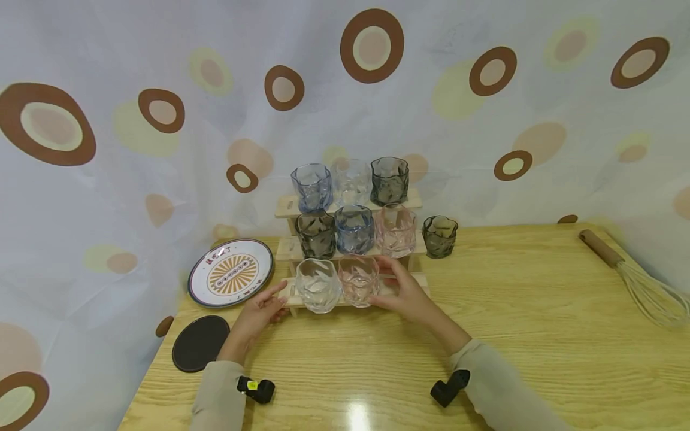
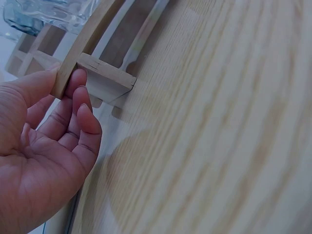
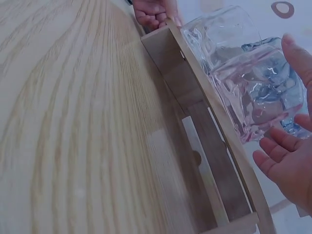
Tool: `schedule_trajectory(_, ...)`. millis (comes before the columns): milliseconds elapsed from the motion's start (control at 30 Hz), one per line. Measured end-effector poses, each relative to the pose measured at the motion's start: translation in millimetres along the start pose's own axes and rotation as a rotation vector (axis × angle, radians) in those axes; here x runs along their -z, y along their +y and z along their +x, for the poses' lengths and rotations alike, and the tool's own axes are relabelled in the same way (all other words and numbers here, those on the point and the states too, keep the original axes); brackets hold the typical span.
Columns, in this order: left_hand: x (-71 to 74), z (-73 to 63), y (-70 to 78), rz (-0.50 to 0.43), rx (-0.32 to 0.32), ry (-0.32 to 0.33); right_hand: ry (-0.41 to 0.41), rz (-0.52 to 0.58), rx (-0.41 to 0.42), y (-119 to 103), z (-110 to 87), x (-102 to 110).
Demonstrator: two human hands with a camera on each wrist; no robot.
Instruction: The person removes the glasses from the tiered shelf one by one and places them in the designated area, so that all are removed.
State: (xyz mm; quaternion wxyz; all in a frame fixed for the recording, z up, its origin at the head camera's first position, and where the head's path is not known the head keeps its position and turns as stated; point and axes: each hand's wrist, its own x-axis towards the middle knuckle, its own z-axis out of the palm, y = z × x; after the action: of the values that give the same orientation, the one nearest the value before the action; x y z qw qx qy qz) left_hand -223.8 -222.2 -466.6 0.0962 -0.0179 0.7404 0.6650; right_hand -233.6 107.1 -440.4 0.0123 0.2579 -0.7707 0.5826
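A three-tiered, pale wooden rack (image 1: 288,208) is set on the light wood-grain table (image 1: 350,359), stepped, presumably so no row is hidden. The left end of its bottom tier is pinched by the left hand (image 1: 261,311), thumb above, fingers below, likely for steadying. On that tier, a clear, wavy glass (image 1: 318,286) and a pale pink, wavy glass (image 1: 359,281) are placed side by side. The pink one is flanked at its right by the right hand (image 1: 406,293), grip wide, apparently to suit the broad body; whether any weight is borne cannot be told. Six further clear or tinted glasses (image 1: 354,230) are carried above, three per tier. A dark grey, translucent glass (image 1: 440,237) is stood on the table, just right of the rack. A round, white patterned plate (image 1: 260,251), a round black coaster (image 1: 200,344) and a brown-handled whisk (image 1: 620,263) are placed to the sides, seemingly out of the way.
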Motion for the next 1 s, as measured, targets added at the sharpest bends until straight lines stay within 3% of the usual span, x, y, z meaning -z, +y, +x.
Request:
schedule_trajectory(400, -1.2, 0.2, -0.3, -0.003, -0.002, -0.010, 0.021, -0.006, -0.108, -5.0, 6.4, -14.1)
schedule_trajectory(700, -1.7, 0.2, -0.7, -0.006, -0.002, -0.002, 0.064, -0.012, -0.113, -6.1, 10.1, -20.0)
schedule_trajectory(933, -0.5, -0.4, -0.1, -0.012, -0.008, -0.001, 0.059, -0.004, -0.098, -36.0, 6.8, -20.0)
schedule_trajectory(1000, -0.5, -0.3, 0.0, -0.012, -0.009, -0.001, 0.067, -0.005, -0.105, -32.9, 7.5, -20.1)
